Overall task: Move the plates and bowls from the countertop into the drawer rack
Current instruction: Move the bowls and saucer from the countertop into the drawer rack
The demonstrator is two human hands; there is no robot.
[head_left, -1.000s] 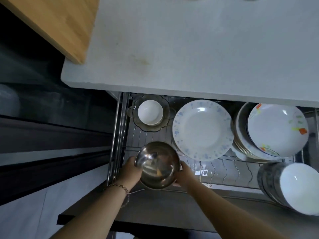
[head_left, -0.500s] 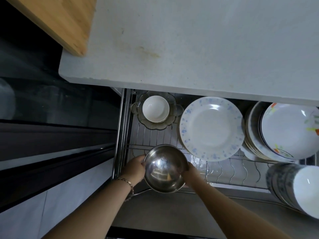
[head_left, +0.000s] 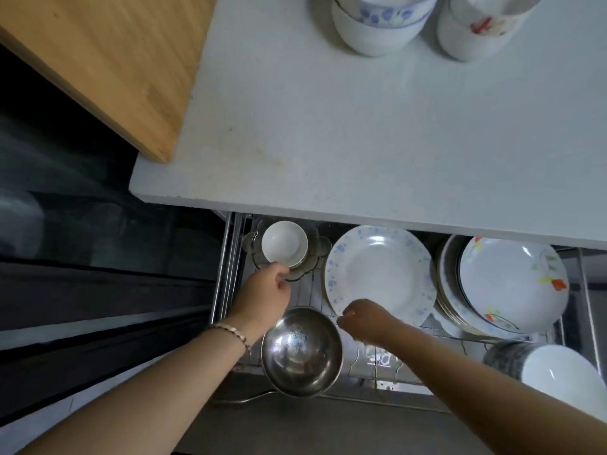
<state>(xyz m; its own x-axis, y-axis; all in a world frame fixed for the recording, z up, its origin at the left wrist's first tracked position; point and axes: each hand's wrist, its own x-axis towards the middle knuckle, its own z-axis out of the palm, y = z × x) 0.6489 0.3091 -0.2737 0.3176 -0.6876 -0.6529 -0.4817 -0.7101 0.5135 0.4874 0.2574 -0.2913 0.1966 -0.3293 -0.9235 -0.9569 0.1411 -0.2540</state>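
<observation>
A steel bowl (head_left: 301,351) sits in the front left of the wire drawer rack (head_left: 381,361), with neither hand on it. My left hand (head_left: 264,295) hovers just behind it, fingers loosely curled near the rim of a glass dish (head_left: 315,257) that holds a small white bowl (head_left: 284,243). My right hand (head_left: 363,318) is over the near edge of a blue-flowered plate (head_left: 377,270) and holds nothing. Two stacks of bowls stand at the back of the countertop (head_left: 361,142): blue-patterned ones (head_left: 377,24) and red-patterned ones (head_left: 476,27).
A stack of plates topped by a red-flower plate (head_left: 512,284) fills the rack's right side, with stacked bowls (head_left: 555,376) at the front right. A wooden cutting board (head_left: 98,60) overhangs the counter's left edge. Dark cabinet fronts lie to the left.
Both hands have let go of the steel bowl, which now rests in the rack. They have moved up and apart, and the view has tilted up to show the bowl stacks on the counter.
</observation>
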